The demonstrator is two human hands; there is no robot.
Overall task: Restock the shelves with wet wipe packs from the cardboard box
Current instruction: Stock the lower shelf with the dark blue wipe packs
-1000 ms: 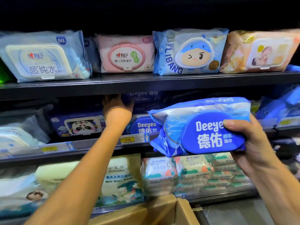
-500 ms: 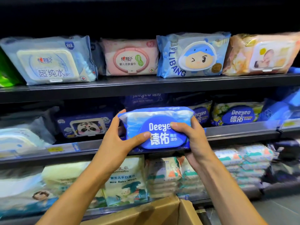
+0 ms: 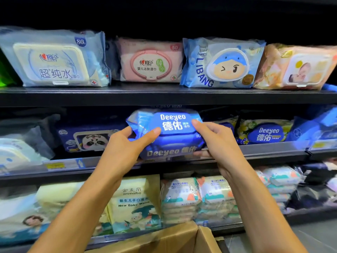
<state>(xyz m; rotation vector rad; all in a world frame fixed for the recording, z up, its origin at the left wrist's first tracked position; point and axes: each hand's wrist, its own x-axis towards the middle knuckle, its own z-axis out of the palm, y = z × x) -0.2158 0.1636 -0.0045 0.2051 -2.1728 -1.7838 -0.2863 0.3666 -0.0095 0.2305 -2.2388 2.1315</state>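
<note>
though glossy blue, deeyeo pack crinkled

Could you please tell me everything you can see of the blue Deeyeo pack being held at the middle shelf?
The blue Deeyeo pack is a soft, glossy plastic pouch with a darker blue oval lid on its face, printed "Deeyeo" in white above Chinese characters. It stands front-facing on another Deeyeo-labelled pack at the middle shelf edge. The left hand pinches its left end, and the right hand holds its right end.

Blue Deeyeo pack with white lettering; at 11 o'clock, pink pack; brown cardboard box at 6 o'clock.
</note>
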